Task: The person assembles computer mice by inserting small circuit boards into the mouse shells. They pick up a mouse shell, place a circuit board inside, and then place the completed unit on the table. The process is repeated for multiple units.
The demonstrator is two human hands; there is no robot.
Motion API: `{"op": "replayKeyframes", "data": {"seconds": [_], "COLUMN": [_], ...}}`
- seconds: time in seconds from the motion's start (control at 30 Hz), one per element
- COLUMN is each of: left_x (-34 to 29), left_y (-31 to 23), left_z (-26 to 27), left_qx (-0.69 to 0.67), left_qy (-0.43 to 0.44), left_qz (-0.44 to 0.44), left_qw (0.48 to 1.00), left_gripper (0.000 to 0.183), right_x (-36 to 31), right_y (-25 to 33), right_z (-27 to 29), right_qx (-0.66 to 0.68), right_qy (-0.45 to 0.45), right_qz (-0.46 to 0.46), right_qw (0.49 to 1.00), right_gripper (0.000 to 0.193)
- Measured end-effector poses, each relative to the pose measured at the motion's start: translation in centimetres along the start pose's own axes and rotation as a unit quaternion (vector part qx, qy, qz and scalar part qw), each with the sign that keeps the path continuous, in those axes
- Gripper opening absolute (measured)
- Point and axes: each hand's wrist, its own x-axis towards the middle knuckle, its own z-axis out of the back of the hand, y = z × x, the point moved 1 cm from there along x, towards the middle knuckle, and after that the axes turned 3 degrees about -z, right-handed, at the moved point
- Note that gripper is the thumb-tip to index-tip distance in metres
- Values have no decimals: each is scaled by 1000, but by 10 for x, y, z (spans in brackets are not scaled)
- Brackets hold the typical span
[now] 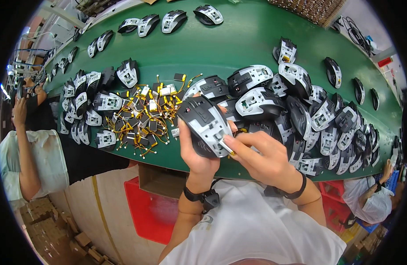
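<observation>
My left hand point(197, 162) is wrapped round a black and silver computer mouse point(202, 119), held tilted above the table edge. An opening shows in the mouse's underside. At that opening, my right hand point(270, 162) pinches a small battery point(231, 153); only a yellow end shows, the rest hidden by my fingers and the mouse. Left of my hands lies a loose pile of small batteries point(144, 126) with yellow-taped ends, thin wires and white connectors. To the right, many similar mice point(261, 104) are heaped, some touching or overlapping each other.
Another cluster of mice point(107, 101) sits left of the batteries. A row of mice point(173, 21) lies along the far side of the green table point(239, 44). A red bin point(146, 212) stands below the edge. Co-workers sit at left point(44, 163) and right point(371, 203).
</observation>
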Motion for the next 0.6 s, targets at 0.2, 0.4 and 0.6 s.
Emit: {"op": "replayKeyframes", "data": {"seconds": [0.2, 0.4, 0.6], "left_x": [1, 1, 1], "left_y": [-1, -3, -2], "left_z": [-10, -7, -9], "left_qx": [-11, -19, -49], "left_qy": [0, 8, 1], "left_qz": [-2, 11, 67], "left_qw": [1000, 1000, 997], "left_gripper": [61, 61, 60], "right_x": [0, 1, -6], "right_y": [-4, -4, -3], "right_z": [0, 6, 5], "right_qx": [21, 50, -18], "right_qy": [-69, -21, -45], "right_qz": [33, 37, 101], "right_qw": [997, 998, 994], "right_gripper": [37, 35, 38]}}
